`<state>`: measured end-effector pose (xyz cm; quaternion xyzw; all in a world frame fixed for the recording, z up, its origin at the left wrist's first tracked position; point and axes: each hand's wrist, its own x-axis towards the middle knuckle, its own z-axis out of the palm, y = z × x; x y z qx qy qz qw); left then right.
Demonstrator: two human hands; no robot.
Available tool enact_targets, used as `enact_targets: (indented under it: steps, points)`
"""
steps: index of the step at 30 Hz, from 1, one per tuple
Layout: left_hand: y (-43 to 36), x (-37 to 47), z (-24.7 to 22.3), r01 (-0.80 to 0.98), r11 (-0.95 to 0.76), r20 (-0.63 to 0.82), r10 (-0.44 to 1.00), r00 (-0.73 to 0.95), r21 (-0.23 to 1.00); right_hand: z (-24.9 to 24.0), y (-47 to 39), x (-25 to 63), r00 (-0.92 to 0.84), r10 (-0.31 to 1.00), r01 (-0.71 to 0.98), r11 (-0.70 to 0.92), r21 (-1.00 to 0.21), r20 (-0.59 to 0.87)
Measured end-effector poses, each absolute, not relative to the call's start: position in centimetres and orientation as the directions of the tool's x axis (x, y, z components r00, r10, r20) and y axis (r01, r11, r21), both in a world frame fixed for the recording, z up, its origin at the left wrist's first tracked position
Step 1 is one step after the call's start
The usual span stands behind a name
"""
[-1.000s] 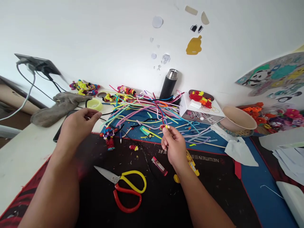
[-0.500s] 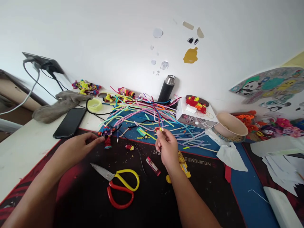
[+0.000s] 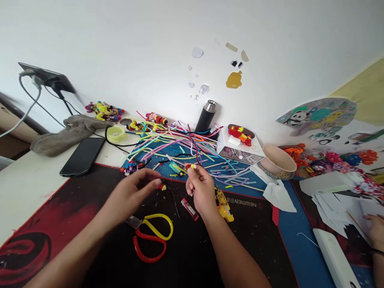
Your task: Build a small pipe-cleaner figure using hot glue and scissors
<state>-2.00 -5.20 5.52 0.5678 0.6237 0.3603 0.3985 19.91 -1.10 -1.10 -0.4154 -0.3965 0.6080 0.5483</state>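
My right hand [image 3: 201, 190] pinches a small red pipe-cleaner piece with a yellow end [image 3: 192, 166] between thumb and fingers. My left hand [image 3: 135, 191] hovers over the black mat with its fingers apart and holds nothing. Just beyond its fingertips lies another small red-and-yellow piece [image 3: 163, 187], partly covered by the hand. A purple, blue and red pipe-cleaner figure [image 3: 131, 168] lies behind my left hand, its lower part hidden. Scissors [image 3: 150, 237] with red and yellow handles rest below, their blades mostly under my left wrist. A pink lighter [image 3: 189, 209] lies between my hands.
Loose pipe cleaners [image 3: 165, 146] spread across the blue mat. Behind stand a black flask [image 3: 205, 117] and a white box [image 3: 223, 146]. A phone [image 3: 82, 157] lies left, a bowl [image 3: 277, 160] right. Another person's hand [image 3: 376, 230] shows at the right edge.
My left hand has moved right, off the pipe-cleaner figure, towards the small red-and-yellow piece. My right hand keeps its pinch. The view has shifted a little, and another person's hand has appeared at right.
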Motion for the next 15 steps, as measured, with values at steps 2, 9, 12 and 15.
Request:
enact_targets:
  steps: [2,9,12,15]
  points:
    - [-4.9,0.1,4.9,0.235,0.152,-0.179,0.979,0.096,0.960,-0.7,-1.7,19.7,-0.065,0.996,-0.332,-0.075,-0.940,-0.056]
    - [-3.7,3.1,2.3,-0.190,0.301,-0.246,0.932,0.268,0.934,0.4,-3.5,19.6,-0.103,0.991,-0.258,-0.109,-0.960,-0.085]
    - [-3.7,3.2,2.1,-0.196,0.297,-0.236,0.929,0.285,0.935,0.7,-3.8,19.6,-0.109,0.991,-0.219,-0.105,-0.970,-0.083]
    - [-3.9,3.2,2.0,-0.233,0.300,-0.246,0.940,0.235,0.925,0.9,-3.9,19.4,-0.118,0.990,-0.190,-0.098,-0.977,-0.077]
